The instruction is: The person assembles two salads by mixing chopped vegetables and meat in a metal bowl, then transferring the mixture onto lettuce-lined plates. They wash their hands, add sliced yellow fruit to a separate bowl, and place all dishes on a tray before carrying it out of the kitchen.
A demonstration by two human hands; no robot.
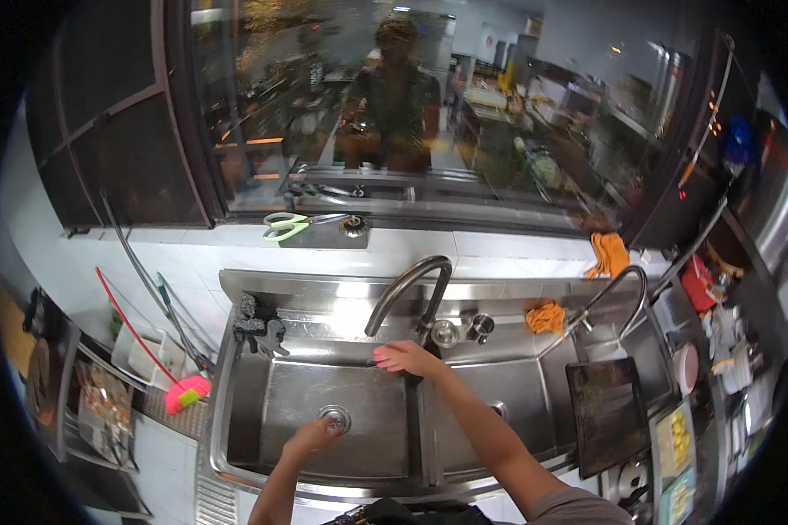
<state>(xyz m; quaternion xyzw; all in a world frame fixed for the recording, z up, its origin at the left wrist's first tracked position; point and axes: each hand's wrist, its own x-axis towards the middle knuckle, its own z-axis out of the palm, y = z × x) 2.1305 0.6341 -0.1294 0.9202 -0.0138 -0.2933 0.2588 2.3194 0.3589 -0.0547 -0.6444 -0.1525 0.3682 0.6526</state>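
Note:
Over the left basin of the steel sink (236,372), my left hand (313,437) reaches toward the drain strainer (334,420). Its fingers are stretched out, and nothing shows in them. My right hand (407,360) is at the basin's far right corner, below the spout of the tall curved faucet (401,284). The fingers are closed around a small pink piece (380,354), perhaps a sponge or cloth; most of it is hidden. Dark grey gloves (267,335) and a grey scrubbing pad (248,306) lie at the sink's far left corner.
Behind the faucet base sit two small metal cups (480,328). An orange cloth (545,318) lies on the back ledge near a second faucet (632,293). A dark tray (606,416) leans at the right. Scissors (293,225) rest on the windowsill; a pink brush (186,395) stands left.

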